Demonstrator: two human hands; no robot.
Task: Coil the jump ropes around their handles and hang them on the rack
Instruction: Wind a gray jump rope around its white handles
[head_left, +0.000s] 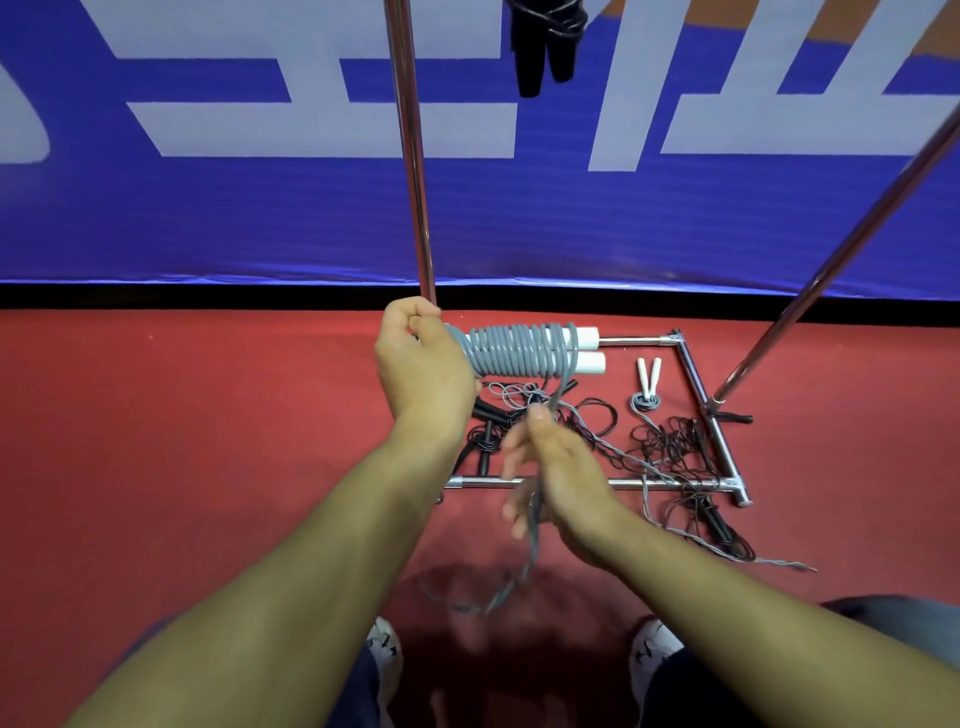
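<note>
Head view: both forearms extended forward and down over the floor. Left hand (421, 358) raised at the foot of the rack's left pole, fingers curled tight around one end of the white handles (587, 349), held side by side and level. Grey rope (517, 349) wound in close turns around both handles, white tips protruding to the right. Right hand (550, 467) lower and nearer, blurred; fingers closed around the loose run of the grey rope, which climbs from the hand to the right end of the coil and trails below the hand toward the shoes (655, 644). Exact finger placement on the rope not discernible through the blur.

Red floor (182, 441) beneath. Chrome rack (413, 156) standing on it: two poles rising, rectangular base frame lying flat. Inside and across the base frame, a tangle of black ropes (670, 441) with black handles, plus a second grey rope with small white handles (648, 375). Coiled black rope (545, 47) hanging at the top edge. Blue banner (208, 218) with pale lettering behind the rack.
</note>
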